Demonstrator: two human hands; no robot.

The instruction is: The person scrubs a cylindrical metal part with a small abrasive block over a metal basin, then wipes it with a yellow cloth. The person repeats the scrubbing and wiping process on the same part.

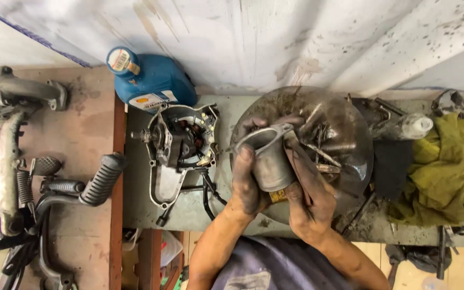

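Held over the bowl [350,123] near the worktop's [140,204] front edge, likely to catch drips: cup [268,161] wrapped by left hand [247,182], right hand [310,196] closed beneath for support.

The bare strip of grey bench [224,217] between the grey metal engine cover with black wires [181,147] and the round dirty metal bowl full of small parts [345,134] is open, while the blue plastic oil jug [151,80] and crumpled yellow-green rag [447,166] block the sides.
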